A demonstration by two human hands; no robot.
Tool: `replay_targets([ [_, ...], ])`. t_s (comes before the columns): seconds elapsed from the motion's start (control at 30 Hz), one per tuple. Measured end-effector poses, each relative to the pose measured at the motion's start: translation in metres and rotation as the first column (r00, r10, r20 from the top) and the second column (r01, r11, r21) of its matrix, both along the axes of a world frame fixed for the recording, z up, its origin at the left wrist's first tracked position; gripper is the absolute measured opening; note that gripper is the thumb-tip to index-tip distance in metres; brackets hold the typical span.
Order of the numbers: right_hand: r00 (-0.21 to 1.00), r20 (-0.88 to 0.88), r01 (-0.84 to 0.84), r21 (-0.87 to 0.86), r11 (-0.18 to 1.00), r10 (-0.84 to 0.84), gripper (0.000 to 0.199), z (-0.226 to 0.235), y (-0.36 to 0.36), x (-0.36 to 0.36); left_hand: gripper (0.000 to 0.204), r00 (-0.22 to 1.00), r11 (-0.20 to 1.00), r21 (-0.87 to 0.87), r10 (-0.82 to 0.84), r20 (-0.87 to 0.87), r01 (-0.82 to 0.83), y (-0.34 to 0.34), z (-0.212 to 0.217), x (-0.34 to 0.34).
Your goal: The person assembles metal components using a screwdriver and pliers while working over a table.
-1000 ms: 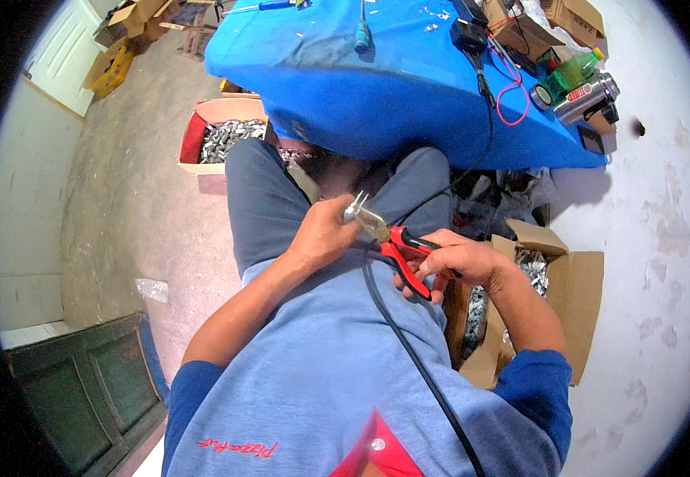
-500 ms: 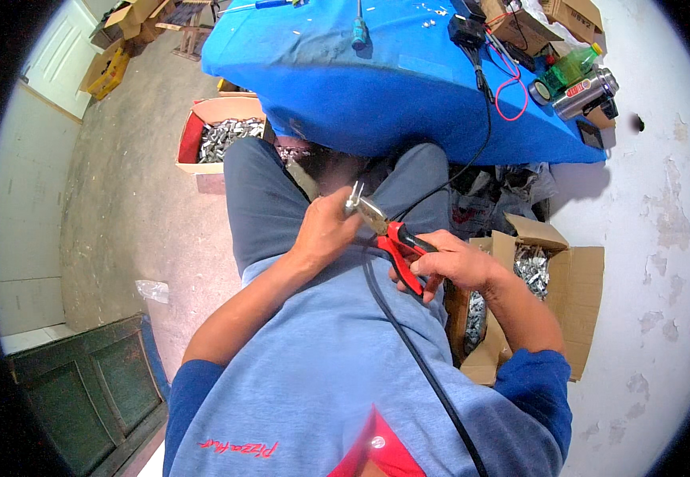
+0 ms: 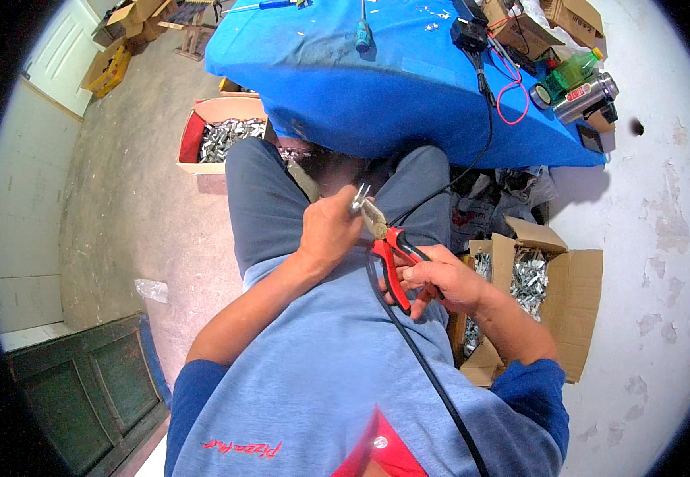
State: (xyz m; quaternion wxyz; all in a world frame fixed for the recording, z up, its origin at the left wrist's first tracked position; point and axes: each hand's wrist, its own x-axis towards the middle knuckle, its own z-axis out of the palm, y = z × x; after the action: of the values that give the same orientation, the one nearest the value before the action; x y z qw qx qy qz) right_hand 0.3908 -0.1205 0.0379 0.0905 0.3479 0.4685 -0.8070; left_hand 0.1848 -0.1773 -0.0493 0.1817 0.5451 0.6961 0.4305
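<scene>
Above my lap, my left hand (image 3: pixel 328 229) is closed around a small silvery metal piece (image 3: pixel 357 203) with two thin prongs sticking up; most of it is hidden by the fingers. My right hand (image 3: pixel 452 280) grips pliers (image 3: pixel 392 270) with red and black handles, which stand apart. The plier jaws lie right beside the metal piece; whether they bite on it I cannot tell. A black cable (image 3: pixel 424 366) passes below the pliers and over my shirt.
An open carton (image 3: pixel 585 306) of metal parts stands at my right, a red-lined box (image 3: pixel 190 139) of similar parts beyond my left knee. On the blue-covered table (image 3: pixel 361 103) lie a screwdriver (image 3: pixel 363 36), a steel flask (image 3: pixel 583 99) and a green bottle (image 3: pixel 574 70).
The plier handles have spread farther apart and their jaws have turned a little. My left hand has stayed nearly in place, with the prongs shifted slightly right.
</scene>
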Motion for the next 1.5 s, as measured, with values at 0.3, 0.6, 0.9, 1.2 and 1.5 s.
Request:
replay_targets([
  [0.3, 0.999, -0.02, 0.043, 0.058, 0.997, -0.042, 0.032, 0.011, -0.009, -0.006, 0.023, 0.998, 0.999, 0.023, 0.031, -0.049, -0.03, 0.002, 0.003, 0.002],
  [0.6, 0.996, -0.028, 0.08, -0.082, 0.993, -0.083, 0.032, 0.011, -0.008, -0.005, 0.021, 0.998, 0.997, 0.072, 0.034, -0.05, -0.03, 0.003, -0.007, 0.001],
  [0.9, 0.998, -0.056, 0.011, 0.134, 0.991, -0.004, 0.036, 0.016, -0.015, -0.005, 0.023, 0.995, 0.997, 0.017, 0.073, 0.067, -0.075, 0.005, -0.003, 0.003],
  [1.2, 1.0, 0.012, -0.026, 0.137, 0.99, 0.024, 0.035, 0.018, -0.006, -0.006, 0.021, 0.995, 0.997, 0.027, 0.069, 0.072, -0.071, 0.006, -0.006, 0.001],
  [1.5, 0.999, 0.008, -0.047, 0.087, 0.995, 0.047, 0.043, 0.011, 0.0, -0.005, 0.025, 0.997, 0.998, -0.054, 0.043, 0.061, -0.04, 0.005, -0.002, 0.001],
])
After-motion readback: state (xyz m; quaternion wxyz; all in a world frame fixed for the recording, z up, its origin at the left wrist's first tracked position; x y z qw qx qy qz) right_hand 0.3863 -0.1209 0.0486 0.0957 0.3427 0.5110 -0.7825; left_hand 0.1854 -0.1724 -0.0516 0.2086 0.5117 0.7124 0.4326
